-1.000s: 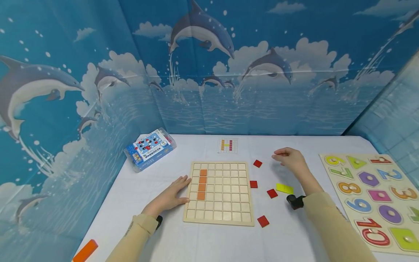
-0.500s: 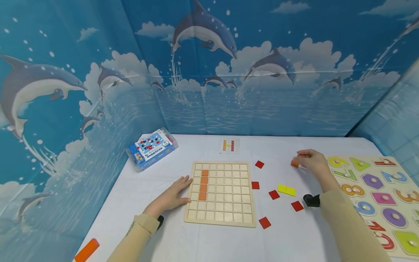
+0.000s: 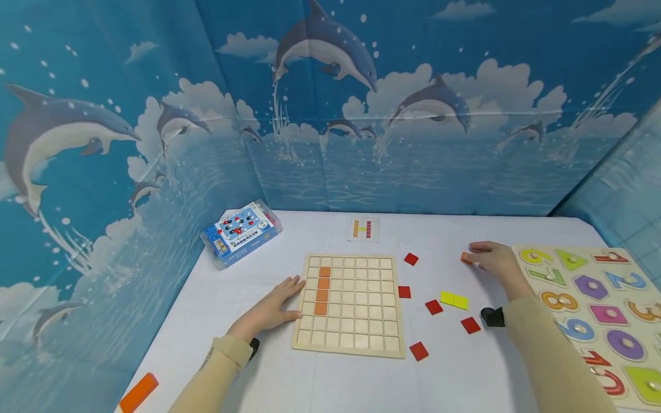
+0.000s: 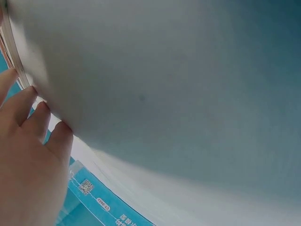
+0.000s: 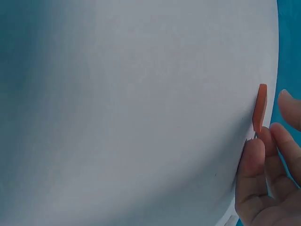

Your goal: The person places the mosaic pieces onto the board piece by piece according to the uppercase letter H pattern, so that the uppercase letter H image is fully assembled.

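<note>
A pale wooden grid board [image 3: 348, 351] lies in the middle of the table, with a column of orange tiles [image 3: 322, 295] near its left side. Straight fingers of my left hand [image 3: 268, 307] rest on the board's left edge; the left wrist view shows these fingers [image 4: 35, 110] along that edge. Off to the right, my right hand [image 3: 498, 264] is low at a loose orange tile [image 3: 465, 258]. The right wrist view has fingertips right at one end of this orange tile [image 5: 260, 108], while the thumb [image 5: 289, 108] stays apart from it.
Several red tiles [image 3: 434, 307] and a yellow pair [image 3: 454, 300] lie right of the board. A pattern card [image 3: 364, 229] and a boxed set [image 3: 241, 234] are behind it. A number puzzle board [image 3: 594, 321] is at right, an orange block [image 3: 139, 392] at front left.
My right hand has moved right, uncovering the loose orange tile, then lowered its fingers to it. Another red tile shows beside the right wrist. My left hand keeps its place on the board.
</note>
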`<state>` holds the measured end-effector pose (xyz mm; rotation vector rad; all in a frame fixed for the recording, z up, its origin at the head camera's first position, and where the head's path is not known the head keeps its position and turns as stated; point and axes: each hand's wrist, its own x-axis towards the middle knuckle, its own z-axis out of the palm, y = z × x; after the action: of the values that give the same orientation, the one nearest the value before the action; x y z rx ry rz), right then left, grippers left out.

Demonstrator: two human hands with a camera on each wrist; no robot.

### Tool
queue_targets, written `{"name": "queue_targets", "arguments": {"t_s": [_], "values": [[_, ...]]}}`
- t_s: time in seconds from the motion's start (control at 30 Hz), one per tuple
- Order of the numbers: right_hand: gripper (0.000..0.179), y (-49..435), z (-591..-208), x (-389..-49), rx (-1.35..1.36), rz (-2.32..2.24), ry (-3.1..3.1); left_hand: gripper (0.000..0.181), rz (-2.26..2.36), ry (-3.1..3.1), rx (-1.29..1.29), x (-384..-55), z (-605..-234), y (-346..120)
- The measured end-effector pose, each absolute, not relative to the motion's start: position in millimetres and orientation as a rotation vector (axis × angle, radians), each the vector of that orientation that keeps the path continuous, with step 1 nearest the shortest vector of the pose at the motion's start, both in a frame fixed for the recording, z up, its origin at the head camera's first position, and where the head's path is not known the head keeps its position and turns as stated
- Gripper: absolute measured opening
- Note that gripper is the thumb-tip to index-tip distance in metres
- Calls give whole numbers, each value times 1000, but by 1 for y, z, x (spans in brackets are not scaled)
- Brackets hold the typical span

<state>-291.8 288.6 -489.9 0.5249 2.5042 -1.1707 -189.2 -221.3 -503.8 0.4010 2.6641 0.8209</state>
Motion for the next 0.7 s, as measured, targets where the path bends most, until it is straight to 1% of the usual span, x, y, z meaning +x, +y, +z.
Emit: {"name": "queue_targets", "arguments": {"t_s": [0.13, 0.37, 0.5, 0.7], "values": [[61, 284, -490, -290, 473, -1143, 2559, 74, 816, 2667, 386, -189, -504, -221], [43, 278, -485, -287, 477, -1031, 2592, 74, 809, 2671, 391, -190, -505, -221], [42, 277, -482, -286, 490, -980, 2578, 74, 812, 2668, 392, -190, -505, -221], [40, 278, -483, -284, 471, -1030, 2555, 74, 824, 2669, 391, -190, -505, -221]]}}
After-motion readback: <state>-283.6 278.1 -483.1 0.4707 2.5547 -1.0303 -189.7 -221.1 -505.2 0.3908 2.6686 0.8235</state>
